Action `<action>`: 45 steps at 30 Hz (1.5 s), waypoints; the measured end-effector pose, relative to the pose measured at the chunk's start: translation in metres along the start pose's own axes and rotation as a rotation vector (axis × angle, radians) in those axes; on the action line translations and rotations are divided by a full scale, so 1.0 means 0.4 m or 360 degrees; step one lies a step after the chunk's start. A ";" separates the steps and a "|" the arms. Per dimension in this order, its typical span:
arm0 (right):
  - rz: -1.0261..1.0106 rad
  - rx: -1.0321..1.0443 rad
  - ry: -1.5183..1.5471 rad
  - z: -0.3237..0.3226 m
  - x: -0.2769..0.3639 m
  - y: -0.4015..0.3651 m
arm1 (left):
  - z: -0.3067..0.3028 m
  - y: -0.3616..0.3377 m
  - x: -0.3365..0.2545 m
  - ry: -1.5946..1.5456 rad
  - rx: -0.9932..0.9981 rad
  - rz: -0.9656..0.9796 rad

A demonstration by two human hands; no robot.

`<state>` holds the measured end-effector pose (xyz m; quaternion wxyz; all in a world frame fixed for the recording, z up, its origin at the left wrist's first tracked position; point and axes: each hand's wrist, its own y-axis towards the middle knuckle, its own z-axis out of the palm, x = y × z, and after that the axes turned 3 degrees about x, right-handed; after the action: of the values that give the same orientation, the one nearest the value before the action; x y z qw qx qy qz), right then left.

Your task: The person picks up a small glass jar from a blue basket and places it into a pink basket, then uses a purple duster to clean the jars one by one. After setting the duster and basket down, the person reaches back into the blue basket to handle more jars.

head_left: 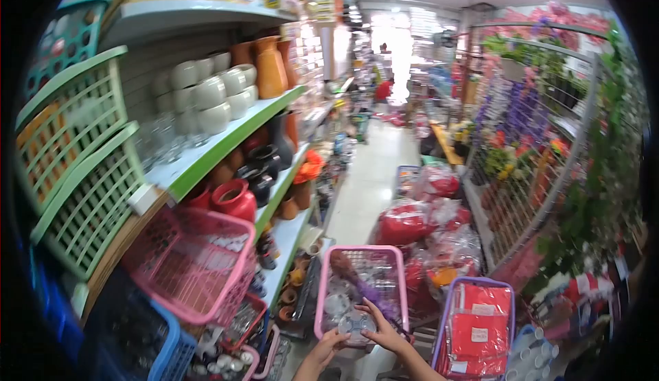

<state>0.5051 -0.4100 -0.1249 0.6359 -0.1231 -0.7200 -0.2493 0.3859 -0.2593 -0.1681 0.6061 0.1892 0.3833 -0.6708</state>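
Note:
My left hand (331, 345) and my right hand (382, 330) are closed around opposite sides of a clear, rounded glass-like piece (357, 322). Its exact kind is hard to make out. Both hands are over the near end of a pink plastic basket (403, 278), which holds several clear items in plastic wrapping. A brown and purple thing (373, 297) lies across the basket's contents, just beyond my right hand.
To the right stands a purple basket (511, 312) of red packets (473, 322). Plastic-wrapped red bundles (405, 223) lie beyond it. An empty-looking pink basket (192, 271) and shelves with white pots (213, 93) line the left. A wire rack (542, 168) holds artificial flowers.

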 end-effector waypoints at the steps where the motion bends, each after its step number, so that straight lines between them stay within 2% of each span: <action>1: -0.0003 0.0110 0.0099 0.021 0.002 0.008 | -0.028 -0.032 0.017 -0.0029 -0.0076 0.0048; 4: -0.0019 0.0457 -0.0030 0.102 0.031 0.048 | -0.027 -0.156 -0.026 -0.0045 -0.0232 0.0242; 7: -0.0246 0.0710 -0.0059 0.206 0.104 0.095 | -0.027 -0.293 -0.072 0.0004 -0.0428 0.0417; 9: -0.0376 0.0846 -0.0082 0.280 0.142 0.123 | -0.072 -0.363 -0.056 0.0022 -0.0656 0.0522; 11: -0.0425 0.0987 -0.0012 0.359 0.169 0.149 | -0.032 -0.456 -0.102 -0.0007 -0.0741 0.0745; 13: -0.0603 0.1111 0.0015 0.437 0.213 0.167 | -0.067 -0.535 -0.100 0.0023 -0.0844 0.0845; 18: -0.0714 0.1393 0.0156 0.626 0.315 0.195 | -0.026 -0.746 -0.165 0.0170 -0.1075 0.1258; 19: -0.0856 0.1380 0.0237 0.675 0.328 0.207 | -0.033 -0.796 -0.164 0.0152 -0.1047 0.1283; 21: -0.0848 0.1379 0.0220 0.756 0.377 0.227 | -0.010 -0.890 -0.218 0.0446 -0.0976 0.1461; 23: -0.1168 0.1169 0.0037 0.848 0.396 0.268 | 0.008 -0.957 -0.268 0.0776 -0.1304 0.1519; 24: -0.1159 0.1119 -0.0048 0.887 0.415 0.285 | 0.024 -0.983 -0.292 0.0860 -0.1539 0.1499; 25: -0.1148 0.1064 -0.0135 0.924 0.430 0.304 | 0.017 -1.025 -0.319 0.1043 -0.1681 0.1256; 28: -0.1014 0.1133 -0.0362 1.041 0.436 0.380 | -0.103 -1.093 -0.382 0.1438 -0.1945 0.1004; 29: -0.1003 0.1191 -0.0683 1.044 0.492 0.383 | -0.113 -1.108 -0.411 0.1519 -0.2081 0.0854; 30: -0.1052 0.1224 -0.0805 1.074 0.483 0.412 | -0.075 -1.104 -0.445 0.1462 -0.2225 0.0764; 31: -0.1100 0.1254 -0.0929 1.110 0.456 0.448 | -0.088 -1.114 -0.465 0.1463 -0.2220 0.0767; 32: -0.1101 0.1247 -0.0933 1.132 0.442 0.473 | -0.119 -1.121 -0.485 0.1427 -0.2070 0.0548; 33: -0.1062 0.1451 -0.1098 1.150 0.429 0.496 | -0.158 -1.124 -0.497 0.1387 -0.1915 0.0332; 34: -0.1016 0.1652 -0.1264 1.170 0.412 0.518 | -0.213 -1.118 -0.498 0.1381 -0.1993 0.0202; 35: -0.1014 0.1641 -0.1269 1.202 0.366 0.547 | -0.279 -1.113 -0.500 0.1389 -0.1984 0.0206; 37: -0.1403 0.1887 -0.1484 1.253 0.276 0.594 | -0.377 -1.107 -0.508 0.1450 -0.1922 -0.0046; 38: -0.1323 0.2072 -0.1755 1.248 0.321 0.580 | -0.365 -1.097 -0.515 0.1454 -0.1987 -0.0119; 39: -0.1323 0.2061 -0.1756 1.260 0.323 0.581 | -0.391 -1.086 -0.520 0.1464 -0.1984 -0.0117; 41: -0.1384 0.2218 -0.2055 1.281 0.318 0.582 | -0.479 -1.055 -0.507 0.1556 -0.2257 -0.0304; 42: -0.1383 0.2215 -0.2054 1.302 0.280 0.592 | -0.515 -1.039 -0.484 0.1801 -0.2333 -0.0184; 43: -0.1602 0.2127 -0.2079 1.338 0.211 0.612 | -0.480 -1.039 -0.488 0.1803 -0.2333 -0.0184; 44: -0.1820 0.2031 -0.2099 1.369 0.155 0.631 | -0.409 -1.044 -0.492 0.1855 -0.2205 -0.0373; 45: -0.1819 0.2029 -0.2099 1.391 0.122 0.644 | -0.367 -1.046 -0.495 0.1900 -0.2072 -0.0560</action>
<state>0.1492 0.0879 -0.0625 -0.1404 0.4747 -0.8685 0.0269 -0.0078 -0.0297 0.0002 0.1819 0.0640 0.9619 -0.1940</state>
